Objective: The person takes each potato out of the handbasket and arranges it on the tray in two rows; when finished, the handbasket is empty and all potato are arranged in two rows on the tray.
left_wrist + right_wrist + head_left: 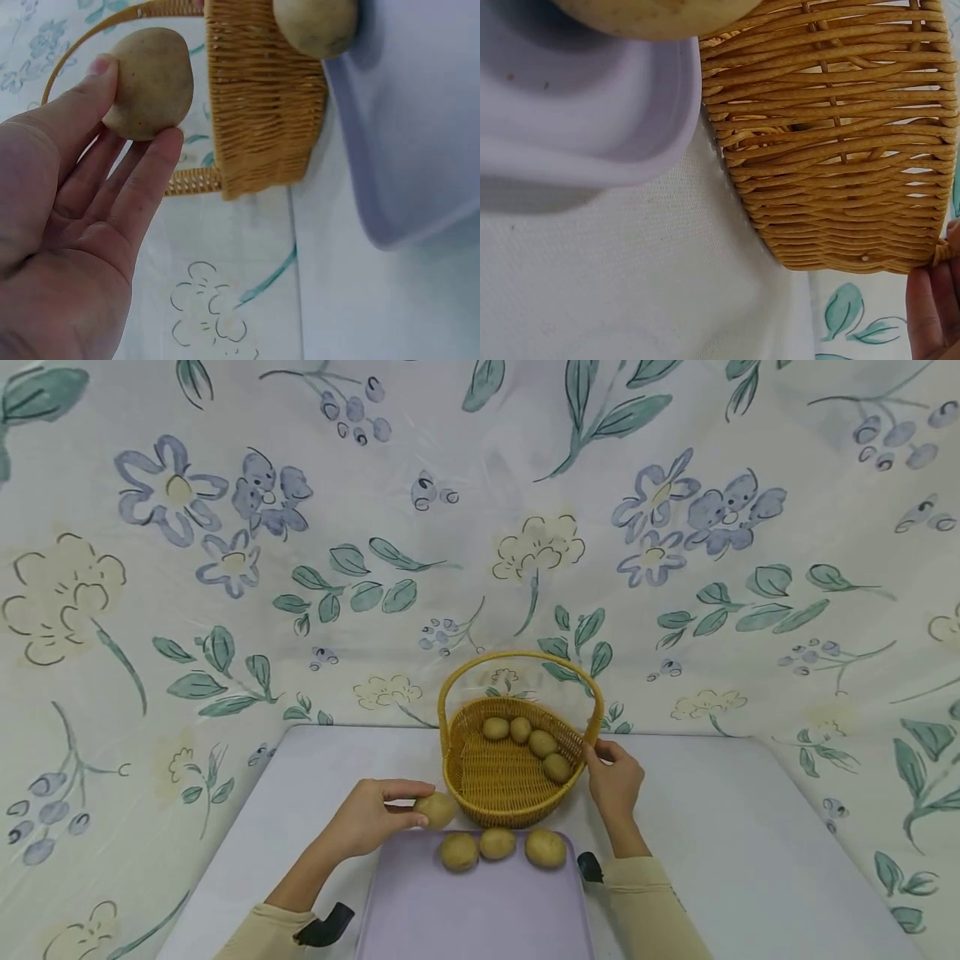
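My left hand (367, 820) pinches a potato (437, 810) between thumb and fingers. It holds the potato just in front of the wicker basket (491, 772), at its left side, near the far left corner of the lilac tray (476, 914). In the left wrist view the held potato (154, 86) shows its smooth tan side, thumb on one edge and fingertips under the other. With my right hand (617, 781) I grip the basket's right rim, at the foot of its arched handle (517, 654). Several potatoes (542, 743) lie inside the basket, along its back and right.
Three potatoes sit in a row on the tray's far end: a left one (458, 852), a middle one (497, 843) and a right one (546, 848). The basket stands right behind the tray on a white table (720, 843). A floral cloth (450, 527) hangs behind.
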